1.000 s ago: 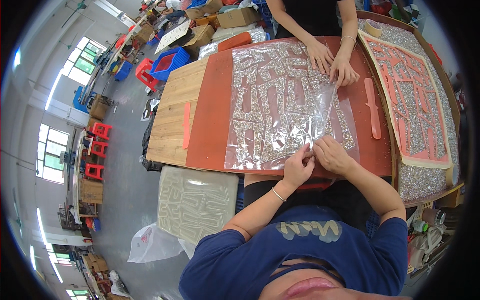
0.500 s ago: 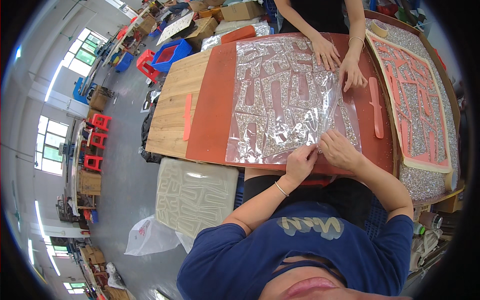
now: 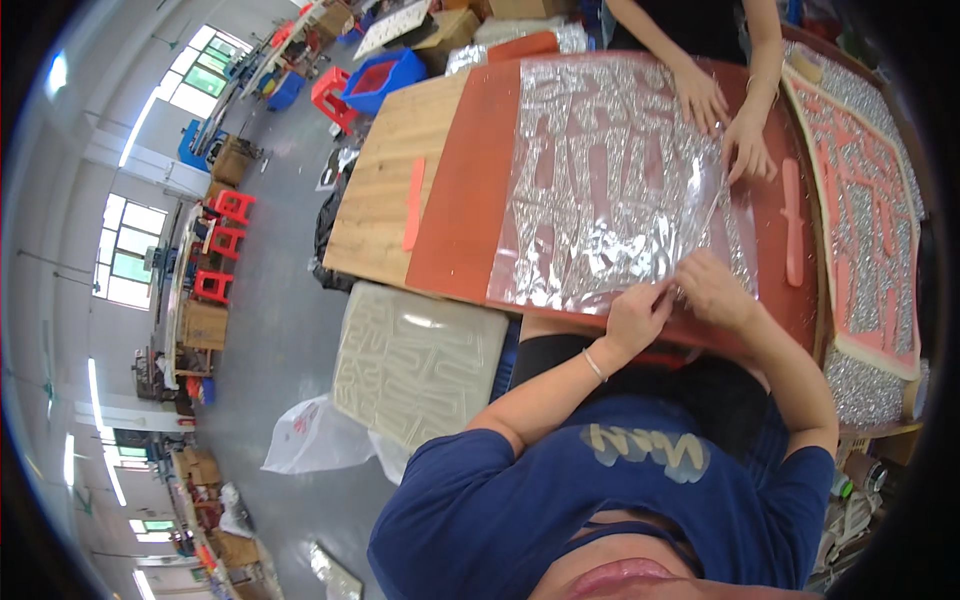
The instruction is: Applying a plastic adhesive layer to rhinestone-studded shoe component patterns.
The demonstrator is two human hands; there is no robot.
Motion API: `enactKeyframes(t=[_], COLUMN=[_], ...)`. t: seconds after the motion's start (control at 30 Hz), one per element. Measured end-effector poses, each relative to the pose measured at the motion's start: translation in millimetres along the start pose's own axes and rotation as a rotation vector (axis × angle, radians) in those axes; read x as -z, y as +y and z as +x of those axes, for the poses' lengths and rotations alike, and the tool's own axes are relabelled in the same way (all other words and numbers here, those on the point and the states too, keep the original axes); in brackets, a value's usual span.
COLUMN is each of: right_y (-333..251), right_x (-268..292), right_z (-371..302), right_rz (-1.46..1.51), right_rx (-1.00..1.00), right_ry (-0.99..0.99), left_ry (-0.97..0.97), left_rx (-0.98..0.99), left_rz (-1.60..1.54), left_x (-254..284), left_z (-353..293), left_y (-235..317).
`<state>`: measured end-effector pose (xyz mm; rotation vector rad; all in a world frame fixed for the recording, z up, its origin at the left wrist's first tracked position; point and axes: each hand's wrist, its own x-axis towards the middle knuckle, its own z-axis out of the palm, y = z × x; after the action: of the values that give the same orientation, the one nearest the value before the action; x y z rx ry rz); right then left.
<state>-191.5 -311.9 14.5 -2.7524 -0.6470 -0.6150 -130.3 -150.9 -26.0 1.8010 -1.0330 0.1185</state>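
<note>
A clear plastic film [image 3: 560, 225] covers glittery silver letter-like shapes on the red-brown table top. At the film's near edge, my left hand [image 3: 640, 318] and my right hand [image 3: 715, 288] sit close together, fingers pinched on the sheet. Wrinkles and bright glare run across the film just beyond my fingertips. Opposite me, a co-worker's one hand [image 3: 703, 97] rests on the film's far right part, and their other hand [image 3: 748, 148] touches its right edge.
Pink plastic scrapers lie left [image 3: 414, 205] and right [image 3: 792, 222] on the table. A tray of glitter [image 3: 865, 392] with a pink stencil [image 3: 850, 150] stands at the right. Left of my legs is a translucent sheet stack [image 3: 425, 350] with moulded outlines. A blue crate [image 3: 385, 80] stands far left.
The whole view has shifted, so the table appears farther right. Both my hands keep their pinch at the film's near edge. The glare on the film has changed.
</note>
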Motion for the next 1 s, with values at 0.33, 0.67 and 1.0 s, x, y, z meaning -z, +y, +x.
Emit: enactKeyframes(t=[0.33,0.67,1.0], right_y=[-16,-44,-36], right_x=[14,-24,-15], right_z=[-12,-13,-16], right_rz=[-0.169,0.361,1.754], right_rx=[-0.062,-0.935,-1.43], right_ry=[-0.228,0.192,0.416], left_ry=[-0.114,-0.037,-0.04], left_rx=[-0.083,-0.066,-0.127], left_rz=[0.102,0.105,0.108], left_x=[2,3,6], left_z=[-10,-3,-6], left_y=[-5,5,7])
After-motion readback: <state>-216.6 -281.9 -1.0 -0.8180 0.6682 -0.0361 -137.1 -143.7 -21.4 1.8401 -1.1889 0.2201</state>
